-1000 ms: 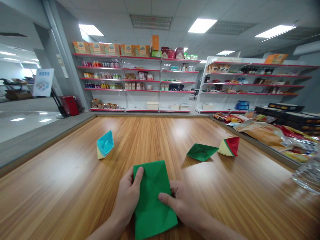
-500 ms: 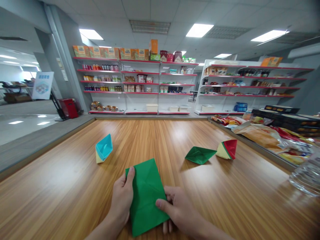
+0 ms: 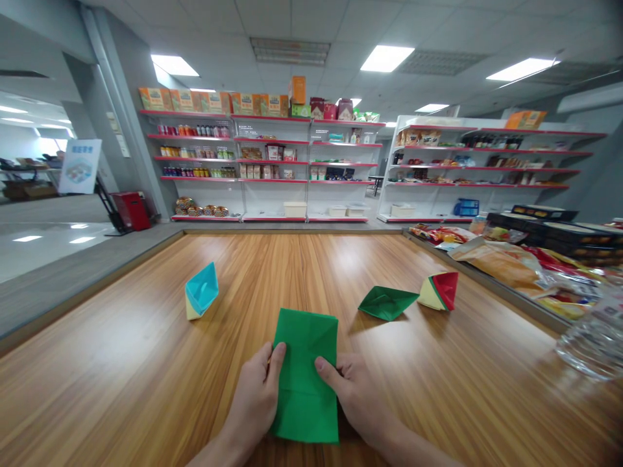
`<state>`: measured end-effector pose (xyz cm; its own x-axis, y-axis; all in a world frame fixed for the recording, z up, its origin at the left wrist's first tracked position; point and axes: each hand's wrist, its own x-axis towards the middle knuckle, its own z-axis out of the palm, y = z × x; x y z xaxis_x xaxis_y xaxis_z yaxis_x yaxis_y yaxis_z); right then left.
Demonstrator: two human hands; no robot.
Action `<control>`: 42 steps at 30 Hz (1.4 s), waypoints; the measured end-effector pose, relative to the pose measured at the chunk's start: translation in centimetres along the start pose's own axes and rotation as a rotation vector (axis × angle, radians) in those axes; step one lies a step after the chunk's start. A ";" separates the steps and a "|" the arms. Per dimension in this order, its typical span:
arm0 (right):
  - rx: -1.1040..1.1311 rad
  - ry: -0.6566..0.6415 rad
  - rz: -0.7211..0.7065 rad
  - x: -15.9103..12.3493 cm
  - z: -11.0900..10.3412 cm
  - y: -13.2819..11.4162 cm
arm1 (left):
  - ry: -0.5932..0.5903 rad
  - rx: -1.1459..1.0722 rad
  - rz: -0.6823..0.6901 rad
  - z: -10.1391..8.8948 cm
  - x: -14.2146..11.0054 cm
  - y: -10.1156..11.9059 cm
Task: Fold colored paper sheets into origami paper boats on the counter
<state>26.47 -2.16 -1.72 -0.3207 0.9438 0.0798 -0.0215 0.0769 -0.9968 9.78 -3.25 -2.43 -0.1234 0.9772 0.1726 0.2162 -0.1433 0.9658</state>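
Between my hands is a folded sheet of green paper (image 3: 307,408), creased and held nearly upright above the table. My left hand (image 3: 257,389) pinches its left edge, thumb on the front face. On the right edge, my right hand (image 3: 355,389) grips it with the thumb pressed on the front; the fingers behind are mostly hidden. Beyond them to the right lies a green paper boat (image 3: 388,303), with a red and cream paper boat (image 3: 442,290) beside it. A blue and cream paper boat (image 3: 202,290) stands to the left.
The wooden table (image 3: 121,363) has a raised rim. Along its right side are snack packets (image 3: 506,259), black boxes (image 3: 545,227) and a clear plastic bottle (image 3: 591,344). Shelves (image 3: 272,181) of goods stand behind, and a sign board (image 3: 80,167) is at the far left.
The green paper has turned from a tilt to nearly straight and shifted slightly right. My left hand moved right with it, and my right hand slid higher along its edge.
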 end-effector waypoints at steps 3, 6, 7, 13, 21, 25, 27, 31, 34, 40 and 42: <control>0.101 0.036 0.024 0.1 -0.1 -0.1 | -0.153 -0.081 -0.025 0.0 -0.2 0.2; 0.207 0.043 0.037 0.1 -0.1 -0.3 | -0.339 -0.215 -0.080 -0.1 -0.2 0.4; 0.213 -0.004 0.055 0.0 -0.1 -0.3 | -0.355 -0.245 -0.106 -0.2 -0.1 0.4; 0.021 -0.067 0.046 0.0 0.0 -0.2 | -0.306 -0.315 -0.213 -0.8 0.5 0.1; 0.129 -0.100 0.060 0.2 -0.3 0.4 | -0.245 -0.350 -0.207 -0.2 0.1 -0.7; 0.238 0.090 0.042 0.5 -0.4 1.0 | -0.401 -0.332 -0.197 -0.4 0.2 -0.7; 0.293 0.206 0.025 0.7 -0.5 1.3 | -0.488 -0.296 -0.187 -0.5 0.3 -0.7; 0.233 0.182 -0.004 1.1 -0.5 1.7 | -0.280 -0.160 -0.100 -0.3 0.6 -1.0; 0.080 0.206 -0.007 1.1 -0.1 1.8 | -0.010 -0.034 -0.035 0.5 0.4 -0.9; 0.042 0.377 0.049 0.6 1.1 1.3 | 0.024 -0.169 -0.122 1.9 -0.8 0.1; 0.056 0.399 0.078 0.3 1.4 0.9 | 0.003 -0.258 -0.176 2.0 -0.9 0.2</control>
<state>25.06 -2.27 -2.61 0.0692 0.9975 -0.0114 -0.0667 -0.0068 -0.9977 11.87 -3.87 -2.80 -0.1401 0.9901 -0.0019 -0.0616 -0.0068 0.9981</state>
